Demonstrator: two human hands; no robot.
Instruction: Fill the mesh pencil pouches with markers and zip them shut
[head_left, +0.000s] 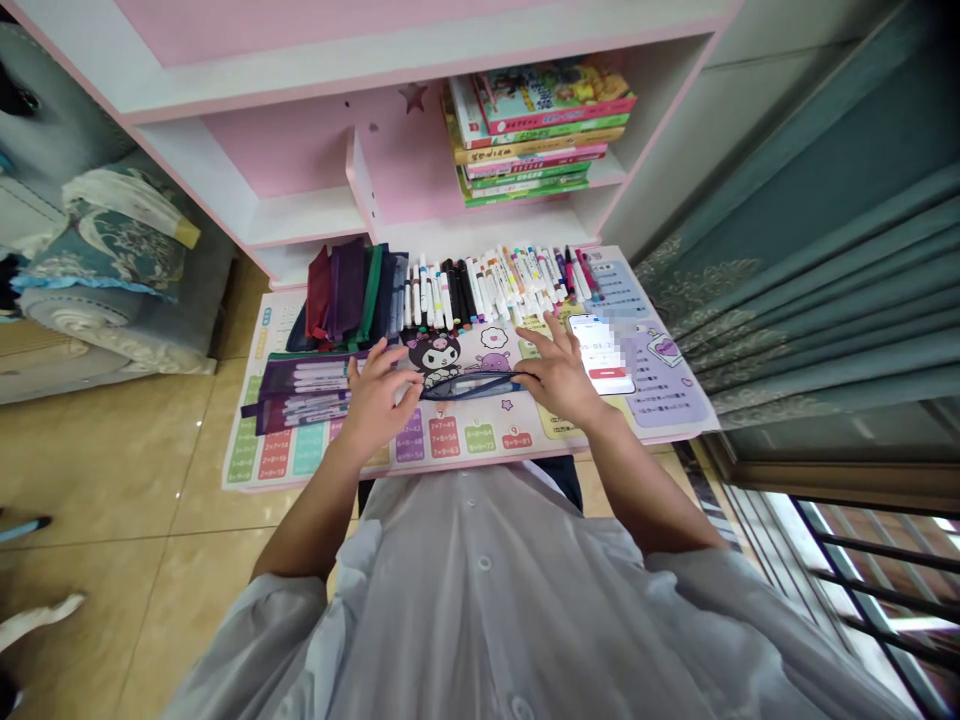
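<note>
Left hand (pixel 375 395) grips the left end of a flat zip pouch (pixel 469 385), fingers curled onto it. Right hand (pixel 559 378) pinches the pouch's right end, its other fingers spread toward 12 o'clock. The pouch lies mid-mat (pixel 667 400). A filled purple pouch (pixel 300 395) lies at the left hand's 9 o'clock. Markers (pixel 487 285) line 12 o'clock, and a phone (pixel 604 355) lies at the right hand's 3 o'clock.

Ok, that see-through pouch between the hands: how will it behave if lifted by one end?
Probably floppy: the pouch looks like thin see-through fabric whose edge bows between the left hand and right hand, so it should sag. Likely light, since it lies nearly flat on the mat. It seems unlikely to roll, unlike the markers behind it.
</note>
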